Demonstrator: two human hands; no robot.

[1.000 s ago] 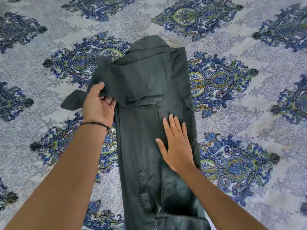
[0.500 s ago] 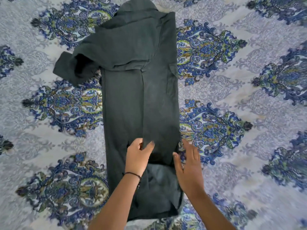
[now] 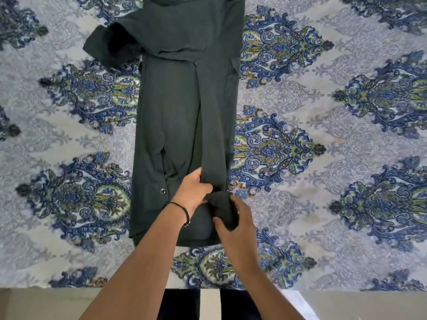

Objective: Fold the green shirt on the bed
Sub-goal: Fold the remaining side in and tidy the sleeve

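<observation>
So the whole surface is covered by a patterned bedsheet, pale grey-lilac with big blue and green paisley medallions repeated all over. Along the bottom, the bed's near edge can be seen, and below it a strip of plain beige floor.

At the upper left, one sleeve of the green shirt is left sticking out sideways onto the sheet, its open end a bit rumpled. The shirt itself is laid lengthwise down the middle of the bed, already folded into a long narrow strip, with the collar end cut off by the top of the frame. A small metal snap can be made out near the hem, on the left half.

Just right of that snap, the left hand is curled onto the shirt, with a fold of the other sleeve gripped between thumb and fingers. A black cord bracelet is worn on that wrist. Right next to it, the sleeve's cuff is pinched and bunched up in the right hand, lifted a little off the hem.

Further right, only more of the sheet is seen. Dark trouser legs are visible at the bottom middle.
</observation>
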